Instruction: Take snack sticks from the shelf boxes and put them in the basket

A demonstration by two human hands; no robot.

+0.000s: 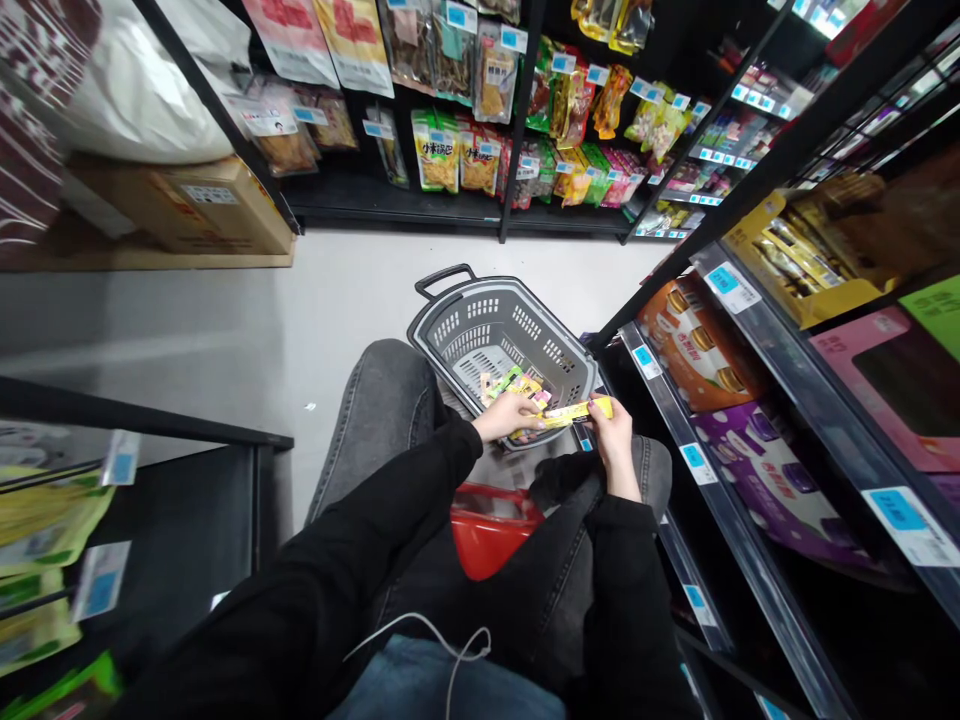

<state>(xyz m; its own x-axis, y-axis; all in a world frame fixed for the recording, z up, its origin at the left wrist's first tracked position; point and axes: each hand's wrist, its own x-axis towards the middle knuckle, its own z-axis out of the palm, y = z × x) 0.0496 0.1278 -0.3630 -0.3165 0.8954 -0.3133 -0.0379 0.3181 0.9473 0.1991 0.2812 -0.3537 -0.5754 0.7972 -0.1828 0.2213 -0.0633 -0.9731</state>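
Stretched between both hands is a narrow yellow packet [571, 412], held over the near right rim of a grey shopping basket [480, 310]. My right hand [616, 440] pinches its right end. Fingers of my left hand [510, 415] close on its left end. Inside the basket, several small colourful packets [517, 382] lie close to my left hand; their kind is too small to read. The basket stands on the floor in front of my knees, its black handle [444, 278] folded to the far side.
A red plastic stool or bin [495, 530] sits between my legs. Shelves with boxed goods [697, 345] rise close on my right. Hanging snack bags [435, 150] fill the rack ahead. A cardboard box [202, 205] stands at the far left, and a low black shelf [187, 520] is near left.
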